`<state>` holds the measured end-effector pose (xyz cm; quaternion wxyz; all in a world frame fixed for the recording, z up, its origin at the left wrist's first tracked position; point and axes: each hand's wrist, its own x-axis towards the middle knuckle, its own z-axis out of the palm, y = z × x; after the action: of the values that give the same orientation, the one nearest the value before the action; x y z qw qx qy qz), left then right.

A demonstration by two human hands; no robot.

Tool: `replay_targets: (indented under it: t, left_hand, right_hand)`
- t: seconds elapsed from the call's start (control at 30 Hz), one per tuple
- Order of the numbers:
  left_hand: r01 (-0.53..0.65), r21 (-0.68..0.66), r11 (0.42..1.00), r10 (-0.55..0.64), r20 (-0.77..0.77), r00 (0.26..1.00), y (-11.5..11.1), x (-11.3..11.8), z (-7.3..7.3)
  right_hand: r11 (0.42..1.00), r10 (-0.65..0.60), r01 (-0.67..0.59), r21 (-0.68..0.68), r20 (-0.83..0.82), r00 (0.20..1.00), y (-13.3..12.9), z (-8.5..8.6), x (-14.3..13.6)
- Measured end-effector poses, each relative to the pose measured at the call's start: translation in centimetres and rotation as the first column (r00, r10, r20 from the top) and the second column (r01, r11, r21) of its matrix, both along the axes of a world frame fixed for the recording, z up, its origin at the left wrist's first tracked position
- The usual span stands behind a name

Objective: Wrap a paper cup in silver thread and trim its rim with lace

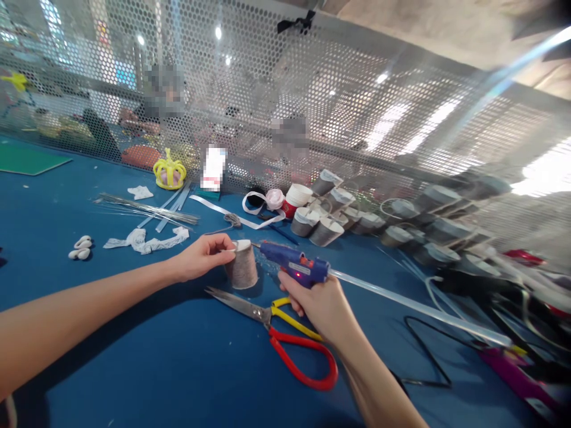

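Observation:
A small grey cup (242,268) with a rough, fabric-like side and a whitish top stands on the blue table, its narrower end up. My left hand (206,257) is closed, thumb and fingers pinching at the cup's upper rim; any thin strand between the fingertips is too small to make out. In my right hand (319,294) is a blue glue gun (294,261), its red light lit and a long clear glue stick (401,299) coming out of the back. The nozzle points at the cup's top edge, very near it. Scissors (267,315) with red and yellow handles lie partly open below.
Several grey cups (328,230) are piled at the back right. Behind the table rises a perforated metal screen (250,89). Thin wires (147,208), white ribbon (214,207), a coil of grey cord (232,220) and a yellow crown-shaped piece (169,171) lie around. A black cable (428,351) runs at right.

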<state>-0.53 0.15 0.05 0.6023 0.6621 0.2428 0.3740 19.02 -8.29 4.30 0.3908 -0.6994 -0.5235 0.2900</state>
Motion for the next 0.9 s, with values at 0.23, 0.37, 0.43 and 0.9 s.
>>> replay_targets:
  t: [0.23, 0.37, 0.43, 0.9]
  left_hand:
    - [0.007, -0.012, 1.000, -0.007, 0.020, 1.000, 0.2, 0.1, -0.5]
    - [0.007, 0.006, 1.000, -0.008, 0.016, 1.000, 0.3, 0.1, -0.7]
    - [0.009, 0.011, 1.000, -0.009, 0.019, 1.000, 0.4, 0.1, -0.8]
    - [0.019, 0.025, 1.000, -0.020, 0.023, 1.000, 0.3, 0.1, -0.7]
  right_hand:
    - [1.000, 0.000, 0.000, -0.015, 0.008, 1.000, 0.3, 0.1, 0.2]
    - [0.997, 0.070, -0.071, 0.017, 0.029, 0.997, 0.3, -0.3, 0.3]
    - [0.997, 0.065, -0.066, 0.028, 0.034, 0.997, 0.1, -0.4, 0.4]
    - [0.969, 0.232, -0.241, 0.055, 0.142, 0.962, -1.1, 1.3, -0.1]
